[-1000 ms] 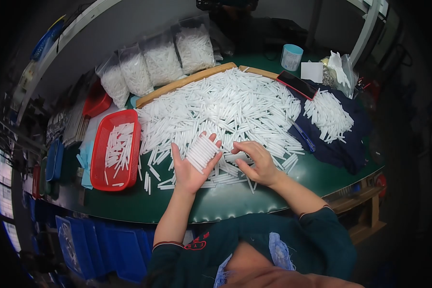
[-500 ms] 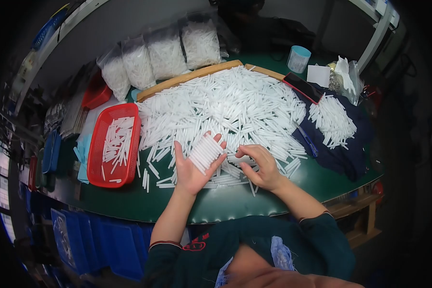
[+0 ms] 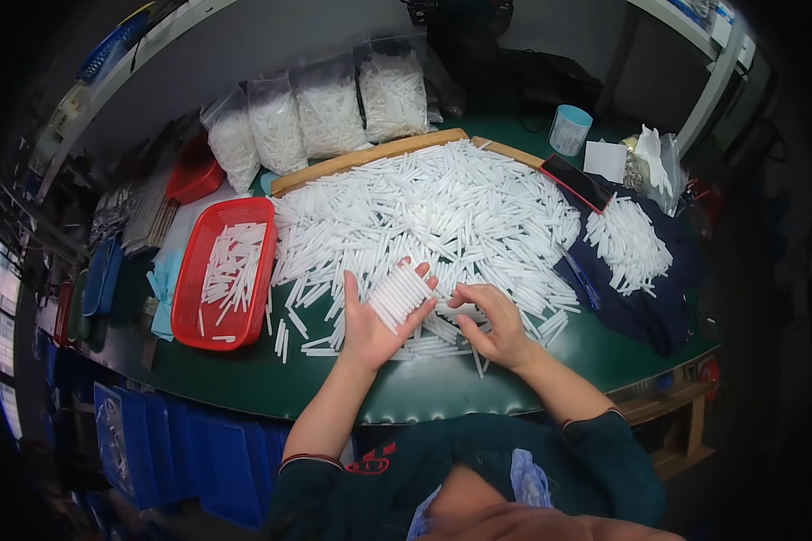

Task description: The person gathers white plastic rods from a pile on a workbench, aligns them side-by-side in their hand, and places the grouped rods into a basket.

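Note:
My left hand (image 3: 366, 334) is turned palm up, with a neat row of short white sticks (image 3: 397, 298) lying side by side across its fingers. The thumb stands apart from the row. My right hand (image 3: 499, 326) hovers just to the right, fingers bent and thumb apart, with nothing visible between them. Beyond and beneath both hands spreads a large loose heap of the same white sticks (image 3: 433, 212). Whether they are solid or hollow is too small to tell.
A red plastic basket (image 3: 186, 293) with some sticks stands at left. Wooden strips (image 3: 370, 162) edge the heap, with filled clear bags (image 3: 331, 108) behind. On the right are a phone (image 3: 576, 183), a blue pen (image 3: 585, 279), a dark cloth (image 3: 645, 316) with a smaller pile (image 3: 630, 245), and a cup (image 3: 570, 131).
The whole view has shifted slightly down and right, as if the camera moved. Both hands keep nearly the same pose, and the row of sticks stays in my left hand.

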A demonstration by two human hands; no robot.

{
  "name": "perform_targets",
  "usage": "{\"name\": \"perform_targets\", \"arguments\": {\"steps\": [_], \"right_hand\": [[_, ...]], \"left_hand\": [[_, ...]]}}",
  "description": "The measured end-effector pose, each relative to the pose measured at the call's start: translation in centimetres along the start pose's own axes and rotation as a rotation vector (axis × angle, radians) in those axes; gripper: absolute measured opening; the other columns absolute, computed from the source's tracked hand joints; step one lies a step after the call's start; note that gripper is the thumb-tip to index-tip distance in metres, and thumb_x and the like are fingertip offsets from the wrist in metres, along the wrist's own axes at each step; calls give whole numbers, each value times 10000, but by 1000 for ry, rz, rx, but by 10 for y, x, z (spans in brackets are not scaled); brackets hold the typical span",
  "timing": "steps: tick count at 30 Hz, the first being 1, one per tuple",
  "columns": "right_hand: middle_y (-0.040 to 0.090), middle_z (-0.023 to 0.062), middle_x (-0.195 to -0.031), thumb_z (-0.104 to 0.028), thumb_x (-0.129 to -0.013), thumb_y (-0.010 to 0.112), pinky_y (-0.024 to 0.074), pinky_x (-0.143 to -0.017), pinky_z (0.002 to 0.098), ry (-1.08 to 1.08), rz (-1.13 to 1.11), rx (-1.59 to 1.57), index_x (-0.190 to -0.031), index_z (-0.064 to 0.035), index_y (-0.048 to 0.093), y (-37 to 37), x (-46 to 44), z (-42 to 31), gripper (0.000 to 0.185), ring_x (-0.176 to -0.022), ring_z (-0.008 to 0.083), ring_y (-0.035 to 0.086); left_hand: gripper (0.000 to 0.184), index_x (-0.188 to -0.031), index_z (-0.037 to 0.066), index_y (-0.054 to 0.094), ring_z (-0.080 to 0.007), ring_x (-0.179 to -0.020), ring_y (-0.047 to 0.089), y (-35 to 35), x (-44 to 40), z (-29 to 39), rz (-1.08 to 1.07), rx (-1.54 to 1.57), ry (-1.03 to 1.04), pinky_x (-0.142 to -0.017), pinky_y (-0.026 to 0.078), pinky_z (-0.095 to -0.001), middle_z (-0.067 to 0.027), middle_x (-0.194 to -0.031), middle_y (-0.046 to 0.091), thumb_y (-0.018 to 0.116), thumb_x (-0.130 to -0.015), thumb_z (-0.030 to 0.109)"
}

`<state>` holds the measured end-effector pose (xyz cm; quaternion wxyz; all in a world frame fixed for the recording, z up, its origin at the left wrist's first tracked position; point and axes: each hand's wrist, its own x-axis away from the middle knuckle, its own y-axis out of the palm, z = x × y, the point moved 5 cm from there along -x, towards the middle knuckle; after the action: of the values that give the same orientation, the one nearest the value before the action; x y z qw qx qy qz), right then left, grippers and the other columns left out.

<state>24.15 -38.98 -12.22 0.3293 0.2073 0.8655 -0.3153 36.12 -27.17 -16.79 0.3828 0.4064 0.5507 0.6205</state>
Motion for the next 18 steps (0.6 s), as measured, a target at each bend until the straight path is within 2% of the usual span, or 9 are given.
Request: {"name": "perform_targets", "arguments": {"steps": [8, 10, 14, 18], "right_hand": [[626, 119, -895, 11, -736, 627, 471, -740, 343, -8, -2, -15, -1169, -4, 518, 1, -1, -1, 447, -811, 272, 606], [626, 119, -894, 11, -738, 626, 471, -739, 343, -8, 5, -14, -1170, -5, 517, 2, 0, -1, 446, -811, 272, 606], [625, 120, -893, 10, -742, 624, 471, -736, 343, -10, 18, -12, -1174, -5, 513, 2, 0, 1, 447, -811, 269, 605], [625, 118, -894, 10, -741, 624, 472, -736, 344, -5, 11, -9, -1176, -5, 512, 1, 0, 0, 450, -813, 268, 606]], "left_hand": [[846, -1379, 73, 311, -335, -1321, 288, 3, 0, -1, -25, -9, -17, -1083, 228, -503, -155, -1423, 326, 444, -802, 677], [834, -1355, 58, 329, -365, -1305, 299, 3, 1, -2, -17, -6, -10, -1072, 260, -506, -171, -1415, 324, 401, -814, 688], [834, -1352, 57, 333, -365, -1304, 303, 2, 0, -1, -3, -33, 0, -1071, 265, -501, -170, -1413, 328, 403, -812, 689], [849, -1379, 73, 311, -336, -1321, 289, 2, 0, -1, -3, -35, -4, -1086, 225, -501, -159, -1422, 328, 443, -801, 680]]}}
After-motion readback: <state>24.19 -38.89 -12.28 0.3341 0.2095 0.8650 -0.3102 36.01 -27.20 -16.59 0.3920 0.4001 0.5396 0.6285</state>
